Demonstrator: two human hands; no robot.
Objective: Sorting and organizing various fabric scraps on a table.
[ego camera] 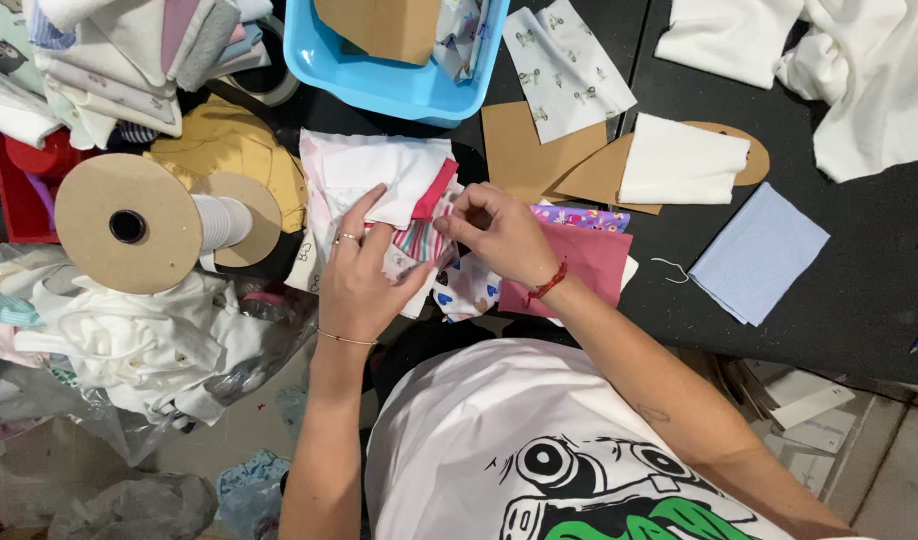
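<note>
Head view, looking down on a black tabletop (859, 270) strewn with fabric. Two hands meet at the centre over one loose stack of small cut fabric pieces (429, 250) — white, pink, striped and heart-printed — lying at the near edge of the tabletop, just in front of the person's white printed shirt (519, 450).

The left hand (364, 270), with one ring and one thin bracelet, lies on the stack; its fingers (371, 205) are nearly closed, pinching the edge of a white fabric piece (379, 170) on top. The right hand (499, 235), with one red cord at the wrist, has its fingers (454, 222) drawn narrow onto the small striped fabric scrap (421, 240), touching the left hand's fingertips.

Just right of the stack lies one flat pink fabric rectangle (589, 260), partly under the right wrist, with one purple printed piece (579, 215) showing behind it. Further right, apart from the rest, lies one pale blue fabric square (759, 250). Behind the hands are two brown cardboard templates (539, 160), overlapping, with one folded white cloth (679, 160) on top of them and one white patterned fabric piece (569, 65) beside them.

At the far edge stands one light blue plastic basin (379, 80). To the left is one large cardboard-flanged spool of white elastic tape (159, 220), with one mustard-yellow cloth (229, 150) behind it and a heap of white fabric (129, 340) below.
</note>
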